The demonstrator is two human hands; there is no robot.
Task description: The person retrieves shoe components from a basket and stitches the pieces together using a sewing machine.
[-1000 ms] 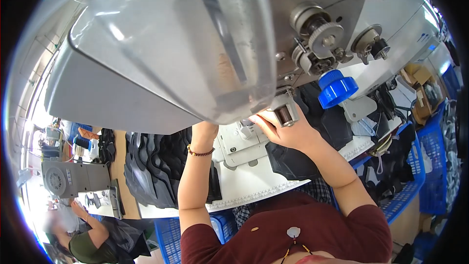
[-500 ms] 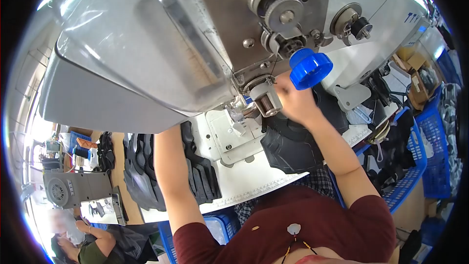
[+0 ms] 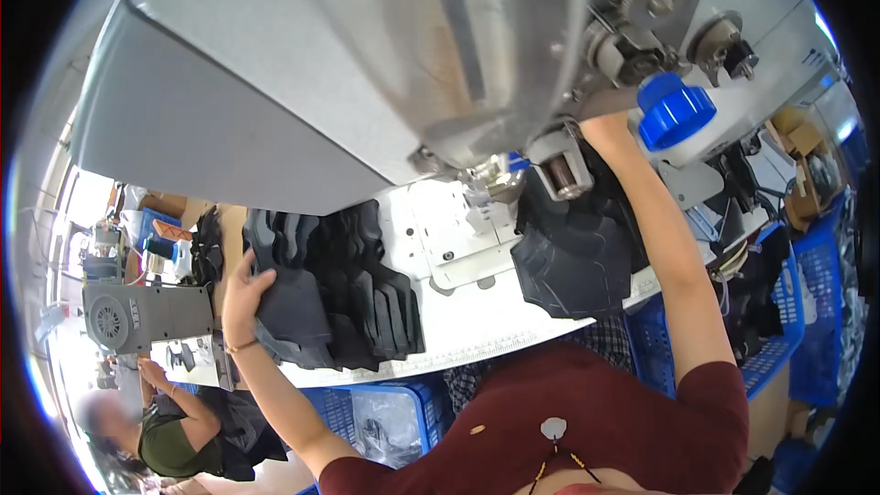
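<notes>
My left hand (image 3: 244,298) is at the outer left edge of a spread of black cut pieces (image 3: 291,302) on the white table, thumb and finger apart and touching the topmost piece. More dark, curved-edge pieces (image 3: 380,302) lie overlapping beside it. My right hand (image 3: 605,131) reaches behind the sewing machine's head; its fingers are hidden there. Below that wrist, dark pieces (image 3: 576,266) with light stitched or marked lines lie to the right of the needle area. The sewing machine (image 3: 275,101) fills the upper view, with a blue knob (image 3: 676,112) on its front.
A ruler strip runs along the front edge of the white table (image 3: 477,321). Blue baskets (image 3: 765,312) with dark items stand at the right, and another blue basket (image 3: 417,412) is under the table. At far left, a person (image 3: 179,431) sits near another machine (image 3: 137,316).
My left hand has come out from behind the machine head to the left edge of the black pieces. My right hand stays behind the machine. The camera view has shifted.
</notes>
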